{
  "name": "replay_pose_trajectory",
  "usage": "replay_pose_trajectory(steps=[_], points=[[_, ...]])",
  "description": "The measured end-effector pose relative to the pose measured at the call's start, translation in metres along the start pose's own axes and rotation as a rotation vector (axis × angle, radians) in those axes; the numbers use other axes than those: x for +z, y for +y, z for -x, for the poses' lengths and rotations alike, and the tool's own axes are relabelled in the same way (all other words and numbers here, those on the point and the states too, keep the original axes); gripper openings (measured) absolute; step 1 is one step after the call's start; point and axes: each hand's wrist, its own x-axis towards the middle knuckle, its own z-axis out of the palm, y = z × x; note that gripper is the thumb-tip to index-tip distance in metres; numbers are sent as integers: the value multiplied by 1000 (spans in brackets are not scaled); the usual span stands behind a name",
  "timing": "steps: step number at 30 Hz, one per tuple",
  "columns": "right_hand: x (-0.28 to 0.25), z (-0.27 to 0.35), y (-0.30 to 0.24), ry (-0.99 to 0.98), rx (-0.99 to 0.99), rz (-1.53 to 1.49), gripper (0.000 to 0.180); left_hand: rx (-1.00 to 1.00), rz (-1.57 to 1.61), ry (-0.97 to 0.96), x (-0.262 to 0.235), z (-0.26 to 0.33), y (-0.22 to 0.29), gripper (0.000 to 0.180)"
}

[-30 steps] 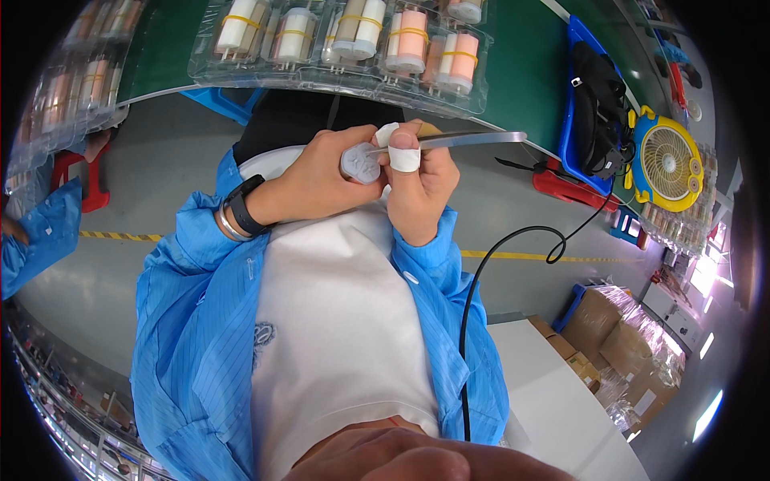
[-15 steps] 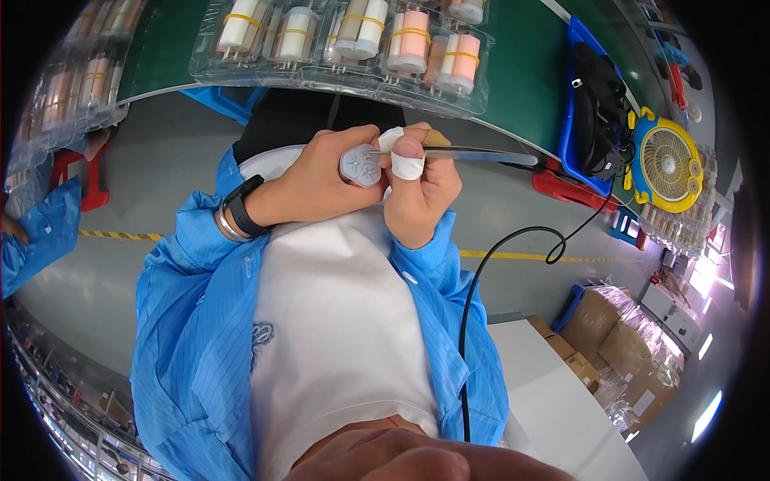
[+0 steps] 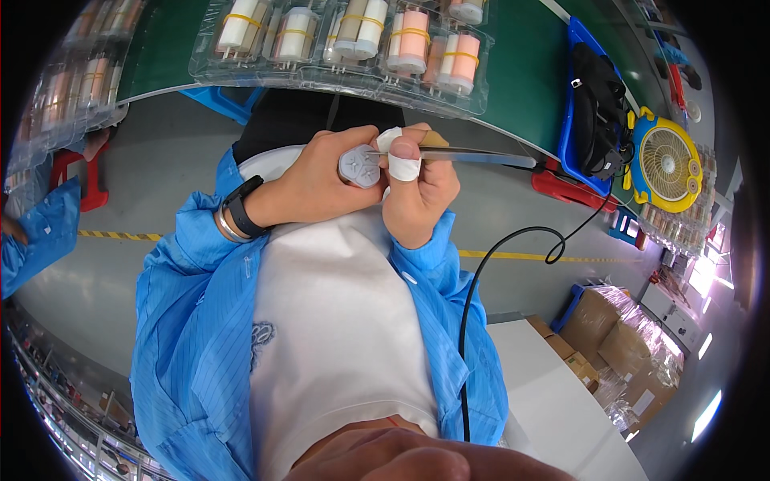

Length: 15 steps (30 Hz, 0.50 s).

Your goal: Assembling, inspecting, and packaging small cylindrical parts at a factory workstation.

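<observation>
My left hand is wrapped round a small cylinder, its round grey end cap turned up toward me. The rest of the cylinder is hidden by the palm and fingers. In my right hand is a pair of long metal tweezers, pinched between thumb and fingers. White tape covers the thumb and a finger of that hand. The thin tips reach left onto the end cap, near its upper right edge. Both hands are close together, in front of my white shirt.
Beyond my hands, clear plastic trays on the green table hold several white, grey and pink cylinders banded in yellow. To the right are a blue bin with a black bag and a yellow-blue fan. A black cable loops beside my right sleeve.
My right hand and the tweezers have shifted very slightly left. The end cap has barely moved in my left hand, and the grip of both hands is the same.
</observation>
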Motion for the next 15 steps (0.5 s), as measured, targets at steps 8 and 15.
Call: replay_pose_trajectory(steps=[8, 15], points=[[-5, -9, -9, -104, -104, 108, 17, 3, -37, -39, -3, -1, 3, 33], [-9, -33, -37, -432, -124, 363, 11, 335, -303, 93, -4, -4, -1, 32]])
